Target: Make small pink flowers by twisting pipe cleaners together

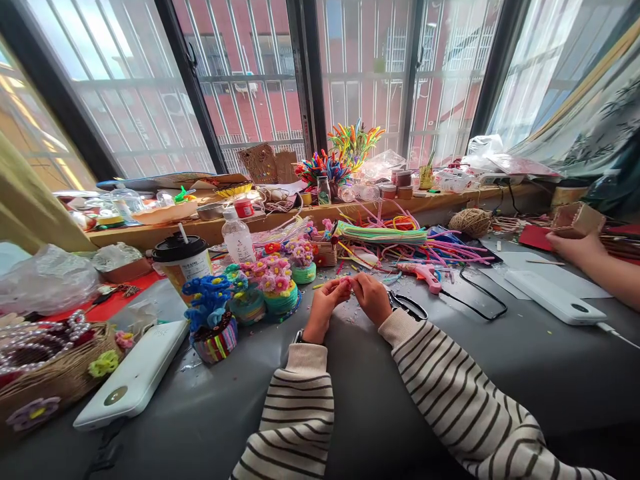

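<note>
Gray table (360,407) below, both hands (324,307) (373,300) pinch a small pink piece (349,283), mostly hidden

Daylight's pouring through the windows (250,87) facing me, sky (100,33) kinda blown out upper left, table (370,420) murky up close. Lens stretches my sleeves (295,413) toward the edges.

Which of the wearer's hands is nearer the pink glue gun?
Right. The right hand is just left of the pink glue gun; the left hand is farther left.
</note>
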A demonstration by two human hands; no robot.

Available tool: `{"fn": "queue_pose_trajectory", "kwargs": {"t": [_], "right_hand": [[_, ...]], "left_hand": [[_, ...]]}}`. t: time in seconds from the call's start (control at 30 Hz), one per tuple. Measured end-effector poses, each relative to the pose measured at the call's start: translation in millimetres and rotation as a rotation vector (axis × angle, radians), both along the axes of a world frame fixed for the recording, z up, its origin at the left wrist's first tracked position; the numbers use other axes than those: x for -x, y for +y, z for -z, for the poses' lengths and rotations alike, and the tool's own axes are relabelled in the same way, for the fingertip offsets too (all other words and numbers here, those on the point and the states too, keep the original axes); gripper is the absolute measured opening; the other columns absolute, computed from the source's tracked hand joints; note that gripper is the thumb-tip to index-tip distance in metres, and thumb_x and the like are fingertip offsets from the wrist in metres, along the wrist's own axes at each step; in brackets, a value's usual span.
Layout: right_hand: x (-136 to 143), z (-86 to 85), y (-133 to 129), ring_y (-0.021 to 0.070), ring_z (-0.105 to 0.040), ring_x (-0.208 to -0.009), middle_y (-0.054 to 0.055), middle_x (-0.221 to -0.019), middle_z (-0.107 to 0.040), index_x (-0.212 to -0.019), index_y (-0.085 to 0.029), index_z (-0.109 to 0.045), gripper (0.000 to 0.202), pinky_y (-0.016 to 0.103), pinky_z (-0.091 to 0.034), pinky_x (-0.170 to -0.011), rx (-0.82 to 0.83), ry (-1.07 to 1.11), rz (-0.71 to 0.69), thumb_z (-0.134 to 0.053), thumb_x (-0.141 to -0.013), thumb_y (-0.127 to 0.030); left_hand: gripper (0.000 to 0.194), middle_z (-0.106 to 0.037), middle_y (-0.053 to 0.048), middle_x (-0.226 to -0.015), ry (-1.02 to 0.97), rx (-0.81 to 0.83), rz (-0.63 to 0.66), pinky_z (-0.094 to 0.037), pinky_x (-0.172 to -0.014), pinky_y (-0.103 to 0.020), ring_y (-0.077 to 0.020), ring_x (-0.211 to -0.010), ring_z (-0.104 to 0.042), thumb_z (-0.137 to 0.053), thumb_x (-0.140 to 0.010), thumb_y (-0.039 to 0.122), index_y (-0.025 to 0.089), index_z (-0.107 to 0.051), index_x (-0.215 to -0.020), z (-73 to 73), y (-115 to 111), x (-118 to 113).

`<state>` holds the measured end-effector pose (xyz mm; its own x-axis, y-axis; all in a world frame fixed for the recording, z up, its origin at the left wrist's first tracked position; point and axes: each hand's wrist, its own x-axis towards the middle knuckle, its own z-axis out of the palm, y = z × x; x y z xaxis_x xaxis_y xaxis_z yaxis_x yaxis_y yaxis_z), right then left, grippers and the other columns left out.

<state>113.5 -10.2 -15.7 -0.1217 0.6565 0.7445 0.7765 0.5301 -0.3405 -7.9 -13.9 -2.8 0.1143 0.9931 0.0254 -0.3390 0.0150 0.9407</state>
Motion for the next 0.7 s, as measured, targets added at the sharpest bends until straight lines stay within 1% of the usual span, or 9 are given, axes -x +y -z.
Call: {"fn": "queue_pose_trajectory", "kwargs": {"t": [0.1,0.2,0.3,0.43,0.5,0.6,0.7], "right_hand": [[-0.3,-0.3,-0.9,0.0137,-0.047,-0.065,0.004,-0.067,-0.053,-0.069,-0.018,-0.047,0.025,0.023,-0.032,-0.059,-0.008,-0.024,-0.008,-0.03,-0.085,-0.028],[-0.3,-1.6,-3.1,0.0135,-0.047,-0.066,0.004,-0.067,-0.053,-0.069,-0.018,-0.047,0.025,0.023,-0.033,-0.06,-0.024,-0.018,-0.031,-0.029,-0.085,-0.027],[-0.7,-2.8,-4.7,0.0135,-0.046,-0.066,0.004,-0.067,-0.052,-0.069,-0.018,-0.047,0.026,0.024,-0.033,-0.061,-0.03,-0.028,-0.047,-0.028,-0.085,-0.028],[-1.5,-2.1,-4.0,0.014,-0.046,-0.066,0.005,-0.068,-0.052,-0.068,-0.018,-0.047,0.029,0.024,-0.033,-0.061,-0.026,-0.069,-0.068,-0.026,-0.085,-0.027],[-1.5,-0.7,-3.1,0.0144,-0.046,-0.066,0.005,-0.068,-0.052,-0.068,-0.018,-0.047,0.028,0.024,-0.032,-0.06,-0.017,-0.074,-0.078,-0.026,-0.085,-0.027],[-0.8,1.6,-1.9,0.0149,-0.046,-0.066,0.005,-0.068,-0.052,-0.07,-0.018,-0.047,0.026,0.025,-0.032,-0.058,0.001,-0.071,-0.082,-0.027,-0.085,-0.025],[0.3,2.0,-1.6,0.0146,-0.046,-0.066,0.005,-0.068,-0.052,-0.068,-0.018,-0.046,0.026,0.024,-0.033,-0.059,0.001,-0.062,-0.098,-0.027,-0.085,-0.024]], "left_hand": [[0.029,-0.063,-0.002,-0.067,-0.056,0.014,0.016,-0.045,-0.068,-0.025,-0.0088,-0.06,-0.056,-0.07,-0.049,0.028,0.013,-0.061,-0.072,-1.1,-0.7,0.5],[0.028,-0.064,-0.002,-0.069,-0.113,0.017,0.042,-0.044,-0.072,-0.025,-0.0094,-0.064,-0.057,-0.072,-0.047,0.025,0.012,-0.06,-0.07,-2.5,-1.6,0.6],[0.027,-0.064,-0.002,-0.07,-0.128,0.021,0.072,-0.044,-0.076,-0.026,-0.0102,-0.067,-0.058,-0.072,-0.047,0.023,0.012,-0.06,-0.069,-2.6,-1.8,1.3],[0.028,-0.063,-0.001,-0.069,-0.123,0.038,0.064,-0.044,-0.075,-0.026,-0.009,-0.065,-0.058,-0.072,-0.047,0.021,0.012,-0.059,-0.07,-2.4,-1.8,2.8],[0.033,-0.063,-0.001,-0.069,-0.113,0.047,0.047,-0.045,-0.074,-0.026,-0.0091,-0.063,-0.058,-0.072,-0.047,0.021,0.012,-0.058,-0.076,-3.0,-1.9,3.3],[0.046,-0.063,-0.002,-0.069,-0.103,0.048,0.009,-0.046,-0.073,-0.029,-0.0104,-0.063,-0.059,-0.073,-0.046,0.02,0.014,-0.052,-0.087,-4.1,-2.0,3.7],[0.053,-0.063,-0.002,-0.068,-0.1,0.03,-0.022,-0.047,-0.072,-0.03,-0.0114,-0.062,-0.059,-0.074,-0.045,0.02,0.015,-0.046,-0.09,-4.1,-1.9,3.6]]}}
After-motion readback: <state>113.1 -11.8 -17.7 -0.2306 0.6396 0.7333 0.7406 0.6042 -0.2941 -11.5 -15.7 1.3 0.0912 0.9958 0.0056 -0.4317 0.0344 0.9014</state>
